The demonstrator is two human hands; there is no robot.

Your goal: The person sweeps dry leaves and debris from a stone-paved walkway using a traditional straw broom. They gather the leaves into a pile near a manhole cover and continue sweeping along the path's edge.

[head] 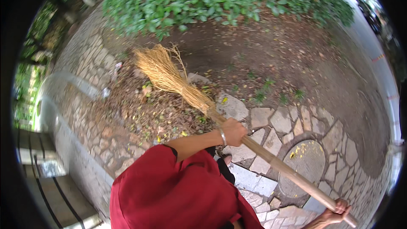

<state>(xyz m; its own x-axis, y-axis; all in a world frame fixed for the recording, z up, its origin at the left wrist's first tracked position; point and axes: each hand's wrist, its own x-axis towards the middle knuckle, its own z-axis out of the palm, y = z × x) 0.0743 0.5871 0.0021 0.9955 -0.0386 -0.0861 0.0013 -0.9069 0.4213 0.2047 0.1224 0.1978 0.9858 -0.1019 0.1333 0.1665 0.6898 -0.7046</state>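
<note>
A long-handled straw broom [162, 68] slants across the view, its bristles at upper left over soil and dry leaves. My left hand [233, 132], with a bracelet at the wrist, is closed around the wooden handle a little behind the bound straw. Near the handle's far end, at lower right, my right hand [338, 211] grips the same shaft. Below the bristles lies a broad spread of dry leaves and litter [159, 111], with some yellow leaves among it. The bristles hide part of the ground beneath them.
A leafy green shrub [203, 0] borders bare soil [279, 51]. Irregular stone paving [259, 117] surrounds a round cover [302, 168] with yellow bits on it. A pale curb [76, 84] and a bench-like structure [57, 190] stand at left. White litter [106, 93] lies near the curb.
</note>
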